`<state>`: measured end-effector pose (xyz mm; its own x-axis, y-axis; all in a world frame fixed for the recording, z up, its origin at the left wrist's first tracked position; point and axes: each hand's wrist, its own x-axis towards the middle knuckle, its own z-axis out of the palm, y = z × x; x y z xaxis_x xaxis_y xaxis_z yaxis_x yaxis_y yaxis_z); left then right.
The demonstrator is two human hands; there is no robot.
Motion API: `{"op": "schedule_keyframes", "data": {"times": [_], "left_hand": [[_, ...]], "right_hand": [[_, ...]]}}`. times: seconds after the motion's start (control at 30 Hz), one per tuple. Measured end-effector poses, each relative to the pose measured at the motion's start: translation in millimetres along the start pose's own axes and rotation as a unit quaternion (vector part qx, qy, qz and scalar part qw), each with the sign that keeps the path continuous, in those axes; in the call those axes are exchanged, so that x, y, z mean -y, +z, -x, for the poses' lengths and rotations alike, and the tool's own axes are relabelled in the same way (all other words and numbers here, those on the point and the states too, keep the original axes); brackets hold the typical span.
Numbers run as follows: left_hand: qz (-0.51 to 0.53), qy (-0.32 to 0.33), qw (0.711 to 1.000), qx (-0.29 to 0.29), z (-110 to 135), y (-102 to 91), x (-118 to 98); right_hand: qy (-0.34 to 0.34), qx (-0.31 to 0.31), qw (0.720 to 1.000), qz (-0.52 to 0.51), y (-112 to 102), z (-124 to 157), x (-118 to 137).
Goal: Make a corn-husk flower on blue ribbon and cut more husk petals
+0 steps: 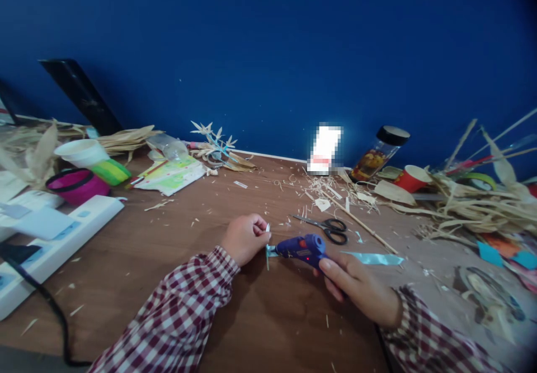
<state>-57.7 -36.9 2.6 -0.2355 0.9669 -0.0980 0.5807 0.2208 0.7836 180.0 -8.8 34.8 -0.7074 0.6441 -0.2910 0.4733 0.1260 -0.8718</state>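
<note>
My right hand [361, 289] is closed around the handle of a blue hot glue gun [300, 247], which has a small red light lit on its side. The gun's nozzle points left, right beside my left hand [247, 239]. Thumb and forefinger of the left hand pinch a small craft piece, whose white tip [267, 228] sticks up above them. Just below the fingertips, a thin light-blue strip [267, 256] hangs at the nozzle; whether it belongs to the pinched piece I cannot tell. Behind the gun lie black-handled scissors [334, 230].
A light-blue ribbon [377, 258] and a thin stick [364, 225] lie to the right. Dried husks [453, 199], a red cup [413, 178] and a lidded jar [377, 155] stand back right. At left are a power strip [100, 211] with a black cable [54, 300] and a magenta bowl [78, 187].
</note>
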Motion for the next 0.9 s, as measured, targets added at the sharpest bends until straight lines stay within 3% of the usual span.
{"op": "schedule_keyframes", "data": {"times": [0.9], "left_hand": [[-0.009, 0.010, 1.000, -0.006, -0.3, 1.5, 0.2]], "right_hand": [[-0.008, -0.001, 1.000, 0.012, 6.3, 5.5, 4.1]]}}
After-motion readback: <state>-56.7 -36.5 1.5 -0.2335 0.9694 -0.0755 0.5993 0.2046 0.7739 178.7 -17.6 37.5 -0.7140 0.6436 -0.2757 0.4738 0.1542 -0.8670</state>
